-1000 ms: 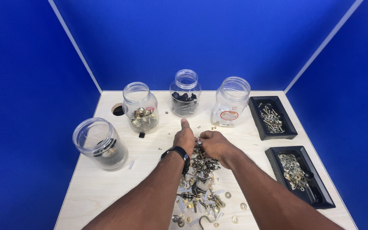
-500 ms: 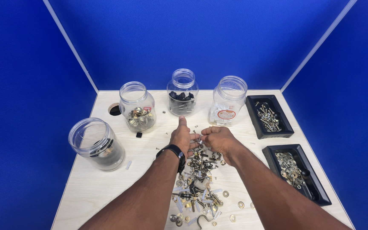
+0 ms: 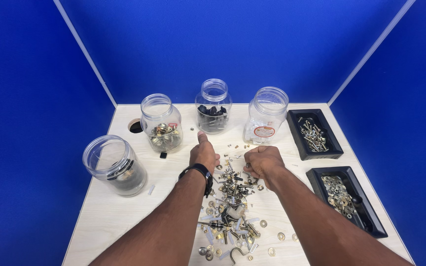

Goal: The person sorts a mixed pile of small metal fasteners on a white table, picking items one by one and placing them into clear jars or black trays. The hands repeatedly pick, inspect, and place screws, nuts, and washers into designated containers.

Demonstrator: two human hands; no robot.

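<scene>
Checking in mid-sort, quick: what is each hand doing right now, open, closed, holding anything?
Left hand: open, flat at the top of the hardware pile, holding nothing visible.
Right hand: closed in a fist; contents cannot be told.

Bright even light, soft shadows, sharp focus

Four clear open jars (image 3: 213, 106) stood along the far side of a pale wooden table (image 3: 119, 221), two black trays (image 3: 314, 134) right, blue partition walls (image 3: 223, 44) behind.

A sorting workstation: blue partition walls (image 3: 232, 44), pale wooden table (image 3: 119, 221), hardware-filled jars (image 3: 161, 123) and black trays (image 3: 316, 148).
</scene>
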